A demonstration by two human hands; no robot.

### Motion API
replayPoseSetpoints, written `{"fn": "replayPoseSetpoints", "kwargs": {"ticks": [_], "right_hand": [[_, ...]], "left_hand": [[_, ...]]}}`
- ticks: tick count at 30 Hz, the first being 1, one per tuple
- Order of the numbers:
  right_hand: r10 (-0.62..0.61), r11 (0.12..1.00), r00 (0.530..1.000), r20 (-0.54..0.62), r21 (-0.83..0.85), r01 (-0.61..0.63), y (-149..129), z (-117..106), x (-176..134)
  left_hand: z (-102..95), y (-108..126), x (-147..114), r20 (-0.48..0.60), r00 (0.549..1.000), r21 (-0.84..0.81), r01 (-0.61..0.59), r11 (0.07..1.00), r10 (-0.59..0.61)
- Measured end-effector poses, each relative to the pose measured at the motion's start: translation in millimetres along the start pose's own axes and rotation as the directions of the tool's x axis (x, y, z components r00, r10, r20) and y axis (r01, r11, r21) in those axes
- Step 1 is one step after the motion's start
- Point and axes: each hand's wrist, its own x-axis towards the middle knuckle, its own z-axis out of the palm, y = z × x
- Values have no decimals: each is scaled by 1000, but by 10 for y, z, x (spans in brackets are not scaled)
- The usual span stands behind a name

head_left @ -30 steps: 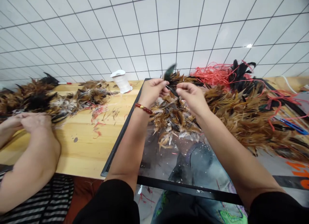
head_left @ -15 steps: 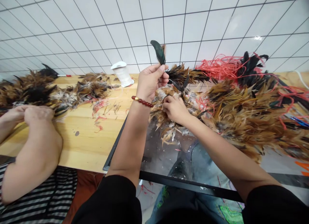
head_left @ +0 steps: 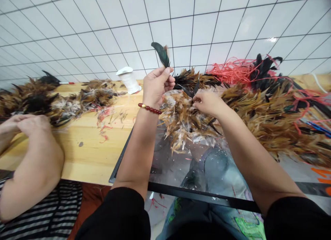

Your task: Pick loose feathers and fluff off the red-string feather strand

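Raised in front of the tiled wall, my left hand (head_left: 158,84) is closed in a pinch on the lower end of a dark green feather (head_left: 162,54), which has a small brownish feather beside it. My right hand (head_left: 208,103) is closed too, fingertips together just over a loose pile of brown and white feathers (head_left: 181,121). A black feather (head_left: 190,92) lies right at those fingertips. Whether they grip it or something finer, I cannot make out. Behind my left hand is a bunch of dark-tipped brown feathers (head_left: 198,78).
A white spool (head_left: 129,81) stands near the wall. Red plastic strands (head_left: 232,72) are heaped at back right, beside a long brown feather mass (head_left: 274,119). Blue-handled scissors (head_left: 318,128) lie far right. At left, a co-worker's hands (head_left: 33,124) are by other feathers.
My right hand has lifted from the brown feather pile and shifted right, up to the black feather. My left hand still holds the green feather. The view has turned slightly right.
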Motion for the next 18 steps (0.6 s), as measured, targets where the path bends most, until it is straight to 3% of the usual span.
{"fn": "replayPoseSetpoints", "kwargs": {"ticks": [2,6,8,12,15,18], "right_hand": [[-7,997,999,-32,-82,4,26,-46,-27],[-62,997,997,-50,-44,60,-56,-84,-77],[-75,997,997,-3,-26,75,-186,-66,-133],[-49,986,974,220,-145,82,-532,77,-286],[-19,963,971,237,-258,81,-642,197,-321],[-60,986,974,219,-136,91,-497,161,-245]], "left_hand": [[3,-4,-1,2,1000,-3,-3,1000,3],[2,-3,-12,17,1000,-6,-8,1000,8],[4,-4,-19,20,1000,-5,-12,1000,12],[28,-20,-33,29,999,-7,-16,1000,16],[65,-52,-48,57,998,2,-15,1000,15],[106,-102,-65,87,996,7,-8,1000,8]]}}
